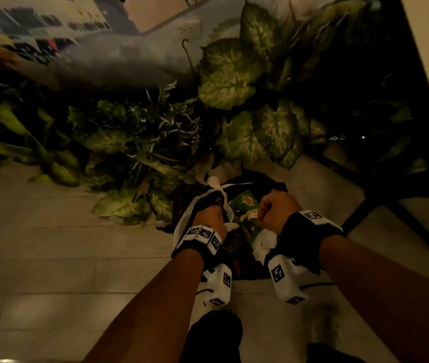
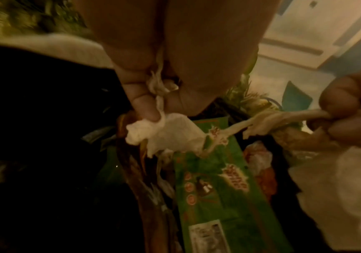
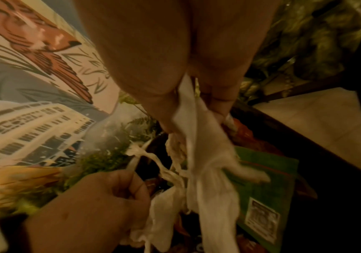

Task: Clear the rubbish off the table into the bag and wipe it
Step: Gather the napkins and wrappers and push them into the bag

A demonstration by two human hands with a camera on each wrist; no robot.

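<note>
A bag (image 1: 180,233) with white walls and a dark inside stands open on the floor below me. In it lie a green packet (image 1: 245,203) and orange wrappers (image 2: 266,179). My left hand (image 1: 212,216) pinches a twisted white handle strip (image 2: 160,89) of the bag at its left side. At the bag's right side my right hand (image 1: 271,208) grips the other white strip (image 3: 194,123). The two strips cross over the green packet (image 2: 218,179) between the hands. In the right wrist view the left hand (image 3: 110,195) sits low, beside the packet (image 3: 268,179).
Leafy green plants (image 1: 229,74) crowd the wall behind the bag, under a painted mural (image 1: 51,19). A dark table edge (image 1: 415,74) and its slanted legs (image 1: 381,205) stand to the right. Pale floor tiles (image 1: 51,244) spread to the left.
</note>
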